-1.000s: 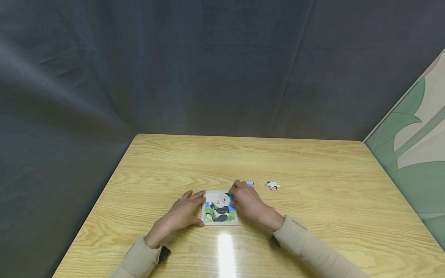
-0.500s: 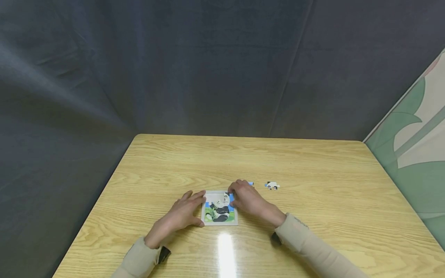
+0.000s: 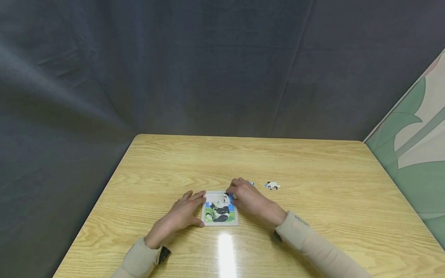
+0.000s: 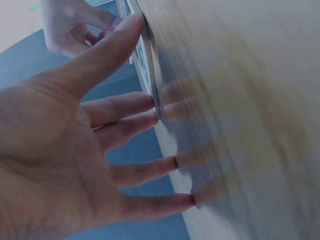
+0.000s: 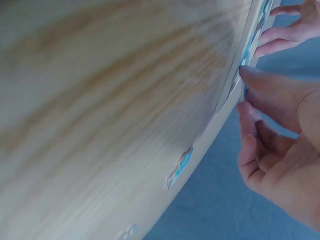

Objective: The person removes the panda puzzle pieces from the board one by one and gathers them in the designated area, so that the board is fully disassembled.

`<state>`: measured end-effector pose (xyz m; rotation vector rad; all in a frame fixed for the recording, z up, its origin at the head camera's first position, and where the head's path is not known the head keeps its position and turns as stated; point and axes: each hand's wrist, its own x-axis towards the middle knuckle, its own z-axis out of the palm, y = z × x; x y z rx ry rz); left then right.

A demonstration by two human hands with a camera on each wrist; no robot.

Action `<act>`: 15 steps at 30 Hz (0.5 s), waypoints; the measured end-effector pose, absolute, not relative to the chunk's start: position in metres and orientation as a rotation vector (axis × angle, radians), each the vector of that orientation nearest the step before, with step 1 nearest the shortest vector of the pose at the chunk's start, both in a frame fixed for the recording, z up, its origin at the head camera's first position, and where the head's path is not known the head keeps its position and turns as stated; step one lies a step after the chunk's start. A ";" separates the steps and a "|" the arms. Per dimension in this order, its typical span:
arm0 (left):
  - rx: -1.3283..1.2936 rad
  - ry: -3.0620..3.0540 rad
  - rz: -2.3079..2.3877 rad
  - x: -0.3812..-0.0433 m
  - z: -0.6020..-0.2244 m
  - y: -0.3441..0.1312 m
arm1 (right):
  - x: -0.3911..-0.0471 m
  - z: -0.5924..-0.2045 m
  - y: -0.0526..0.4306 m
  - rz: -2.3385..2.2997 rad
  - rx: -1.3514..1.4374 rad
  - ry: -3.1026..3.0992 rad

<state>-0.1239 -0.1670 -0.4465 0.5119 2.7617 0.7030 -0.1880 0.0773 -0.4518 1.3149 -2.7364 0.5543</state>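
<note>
A jigsaw puzzle tray (image 3: 222, 224) with a panda picture lies on the table in the head view. My left hand (image 3: 181, 214) touches its left side, thumb near the lower corner and fingertips near the upper one. In the left wrist view those fingers (image 4: 137, 206) are spread and fairly straight. At the tray's upper right, my right hand (image 3: 248, 197) pinches a puzzle piece (image 3: 227, 198) with black, white and blue on it. Thumb and forefinger meet over that piece in the right wrist view, partly hiding it. The tray's upper left shows bare white backing.
A loose puzzle piece with panda eyes (image 3: 272, 186) lies on the table (image 3: 313, 216) right of the tray. Another blue piece (image 3: 252, 183) is partly hidden behind my right hand. A dark curtain (image 3: 215, 69) stands behind the table.
My right hand shifts slightly left and up along the tray's upper right corner, and the pinched piece turns a little. The left hand and tray stay put.
</note>
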 end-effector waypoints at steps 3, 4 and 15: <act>0.513 2.761 0.702 -0.124 -0.447 -0.167 | -0.188 -0.451 0.078 0.469 1.346 -2.706; 0.514 2.761 0.702 -0.124 -0.447 -0.167 | -0.188 -0.451 0.079 0.451 1.350 -2.699; 0.533 2.758 0.700 -0.125 -0.450 -0.169 | -0.195 -0.446 0.108 0.485 1.295 -2.559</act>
